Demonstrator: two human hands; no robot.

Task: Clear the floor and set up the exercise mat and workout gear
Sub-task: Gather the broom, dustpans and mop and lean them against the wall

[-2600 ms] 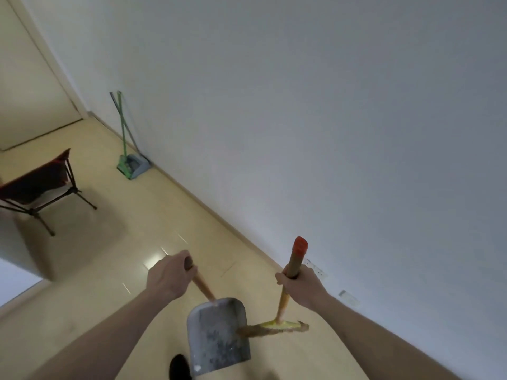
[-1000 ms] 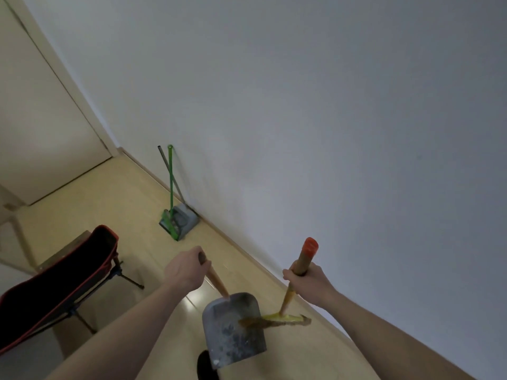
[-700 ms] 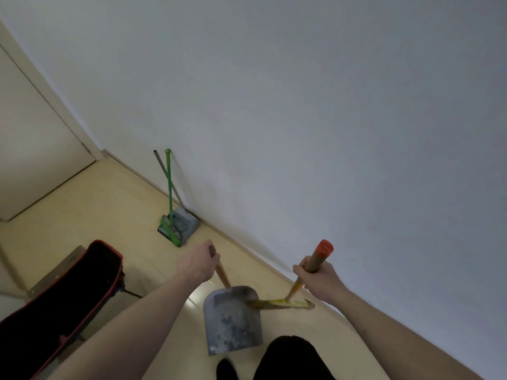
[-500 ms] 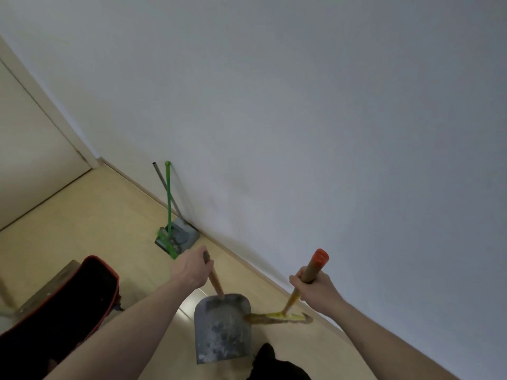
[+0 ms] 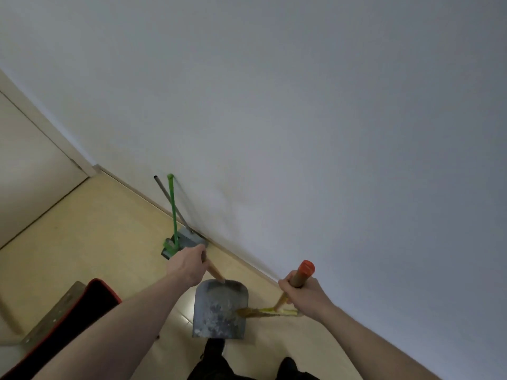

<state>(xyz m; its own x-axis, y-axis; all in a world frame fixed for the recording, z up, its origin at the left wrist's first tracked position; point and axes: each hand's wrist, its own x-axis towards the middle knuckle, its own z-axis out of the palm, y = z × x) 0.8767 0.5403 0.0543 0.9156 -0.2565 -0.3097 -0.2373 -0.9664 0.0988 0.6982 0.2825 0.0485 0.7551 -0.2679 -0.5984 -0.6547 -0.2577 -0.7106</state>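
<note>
I see the white wall [image 5: 301, 119] filling most of the view, and it meets the pale wooden floor [image 5: 90, 242] along a baseboard running from upper left to lower right. At the lower left corner of the floor stands a black folding chair with red trim [image 5: 71, 325]. Against the baseboard, past my hands, a green-handled broom and grey dustpan set [image 5: 175, 231] leans on the wall. My left hand [image 5: 188, 266] has its fingers curled round the wooden handle of a grey metal dustpan [image 5: 219, 311], which hangs flat-faced above the floor, its pan soiled with light marks. My right hand [image 5: 304, 296] grips a wooden broom handle just below its orange cap [image 5: 306, 267]; the yellowish broom head [image 5: 270, 312] points left and touches the dustpan's right edge. Dark trouser legs and shoes show at the bottom edge, below the dustpan.
</note>
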